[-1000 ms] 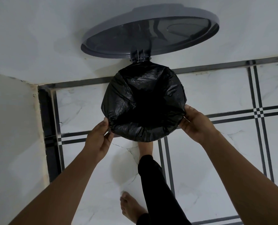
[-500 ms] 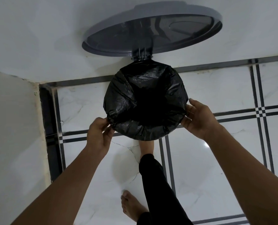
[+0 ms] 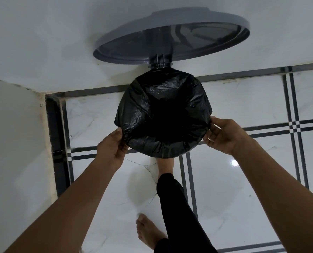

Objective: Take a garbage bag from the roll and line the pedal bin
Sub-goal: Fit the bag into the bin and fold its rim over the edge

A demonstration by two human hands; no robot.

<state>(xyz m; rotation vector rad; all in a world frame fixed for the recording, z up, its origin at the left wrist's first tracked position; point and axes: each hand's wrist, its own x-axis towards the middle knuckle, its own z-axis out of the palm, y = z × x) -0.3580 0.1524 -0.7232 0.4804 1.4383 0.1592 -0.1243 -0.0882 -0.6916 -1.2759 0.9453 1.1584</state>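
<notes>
I look straight down on the pedal bin, whose mouth is covered by a black garbage bag (image 3: 163, 114) folded over the rim. Its grey round lid (image 3: 170, 35) stands open against the wall behind. My left hand (image 3: 111, 148) pinches the bag's edge at the lower left of the rim. At the right side of the rim, my right hand (image 3: 223, 136) grips the bag's folded edge. The bin's body is hidden under the bag. One foot (image 3: 164, 165) reaches under the bin's front, where the pedal is hidden.
White marble floor tiles (image 3: 234, 198) with dark stripe borders lie all around. A white wall (image 3: 42, 42) runs behind the bin and another wall (image 3: 15, 143) closes the left side, forming a corner. My other bare foot (image 3: 148, 230) stands on the floor nearer to me.
Both hands have shifted slightly along the rim, tugging the bag's folded edge down and outward. The bag lies a little smoother over the rim. Lid and foot stay put.
</notes>
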